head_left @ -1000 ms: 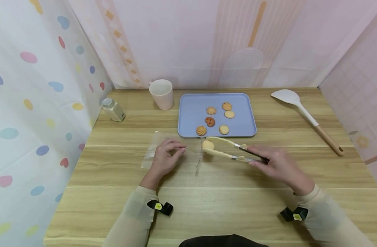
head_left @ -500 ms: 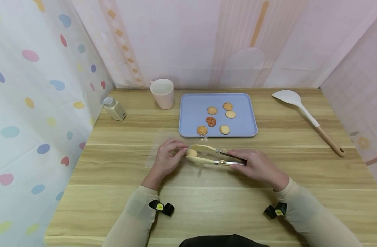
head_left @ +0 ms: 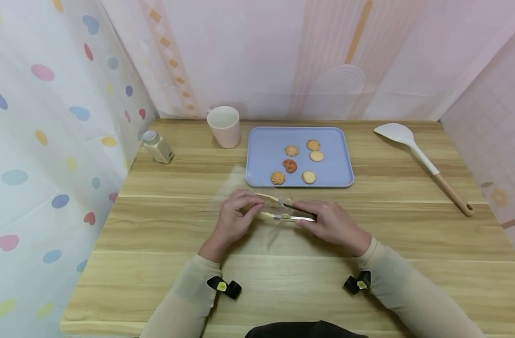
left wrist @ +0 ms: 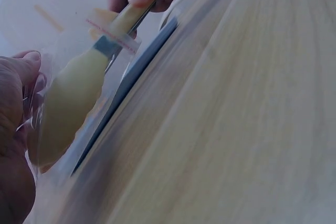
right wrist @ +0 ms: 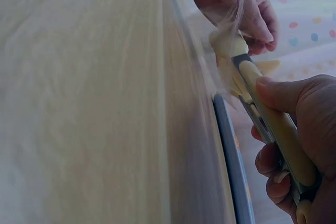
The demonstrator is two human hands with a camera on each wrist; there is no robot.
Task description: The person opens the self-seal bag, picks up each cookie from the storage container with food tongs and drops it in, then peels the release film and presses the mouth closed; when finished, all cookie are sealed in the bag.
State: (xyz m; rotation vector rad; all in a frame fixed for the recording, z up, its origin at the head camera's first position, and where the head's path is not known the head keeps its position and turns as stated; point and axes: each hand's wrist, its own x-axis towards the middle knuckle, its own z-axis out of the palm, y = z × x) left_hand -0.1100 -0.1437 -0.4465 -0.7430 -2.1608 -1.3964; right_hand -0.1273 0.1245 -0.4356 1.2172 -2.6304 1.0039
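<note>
My left hand (head_left: 236,218) pinches a clear plastic bag (head_left: 225,190) just above the table. My right hand (head_left: 333,223) grips a pair of tongs (left wrist: 73,106) with cream-coloured tips and metal arms. Those tips lie inside the bag, past its mouth, as the left wrist view shows. In the right wrist view the thumb presses along the cream grip (right wrist: 283,135) of the tongs. The round cookie is not clearly visible now; bag, tong tips and left fingers cover that spot. Behind the hands, a blue tray (head_left: 261,145) carries several cookies, among them a pretzel-shaped one (head_left: 289,165) and a swirled one (head_left: 277,178).
A pink mug (head_left: 225,131) stands left of the tray. Further left, a small glass shaker jar (head_left: 158,148) is tilted near the table's left edge. On the right lies a white spatula (head_left: 424,157) with a wooden handle. Patterned curtains (head_left: 257,56) enclose the table.
My right hand has moved left, carrying the tongs and the round cookie into the bag. The left hand stays nearly in place, and the bag's far end has lifted.
</note>
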